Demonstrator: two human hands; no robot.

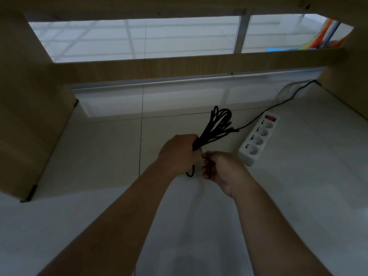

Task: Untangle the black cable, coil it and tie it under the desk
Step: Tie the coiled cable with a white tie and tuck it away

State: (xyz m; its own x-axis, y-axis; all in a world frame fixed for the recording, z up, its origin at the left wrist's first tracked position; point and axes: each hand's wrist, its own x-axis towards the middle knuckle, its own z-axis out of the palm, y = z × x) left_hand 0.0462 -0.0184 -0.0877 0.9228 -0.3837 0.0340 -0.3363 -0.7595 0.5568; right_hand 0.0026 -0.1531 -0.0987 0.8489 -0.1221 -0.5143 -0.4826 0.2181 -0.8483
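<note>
Black cable (205, 136), looped in a bunch, is squeezed tight in the left hand (179, 154). The right hand (223, 170) curls beside it, but I cannot tell if it holds anything.

Open floor (103, 152) lies between the desk panels (33, 120); the power strip (258, 137) (black cable (219, 124) running behind it) crowds the right.

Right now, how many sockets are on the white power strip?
4, in one row on the power strip, right of the black cable: one socket beside the red switch, two mid-strip, one at the near end. None looks hidden.
</note>
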